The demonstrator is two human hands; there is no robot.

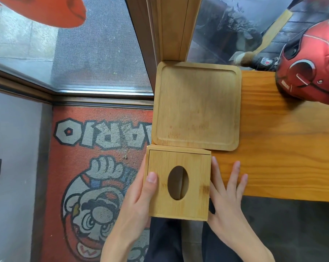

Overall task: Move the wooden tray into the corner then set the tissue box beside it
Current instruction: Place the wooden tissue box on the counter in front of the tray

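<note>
The square wooden tray (pixel 196 105) lies flat in the far left corner of the wooden table (pixel 284 148), against the window frame post. Just in front of it stands the bamboo tissue box (pixel 178 207) with an oval slot on top, its far edge touching the tray's near edge. My left hand (pixel 139 201) grips the box's left side, thumb resting on its top. My right hand (pixel 226 195) presses flat against the box's right side, fingers spread over the table. The box sits at the table's near left corner.
A red motorcycle helmet (pixel 309 72) sits on the table at the far right. A wooden post (pixel 171 29) rises behind the tray. Left of the table is a glass door and a red floor mat (pixel 95 167). My dark trousers show below the box.
</note>
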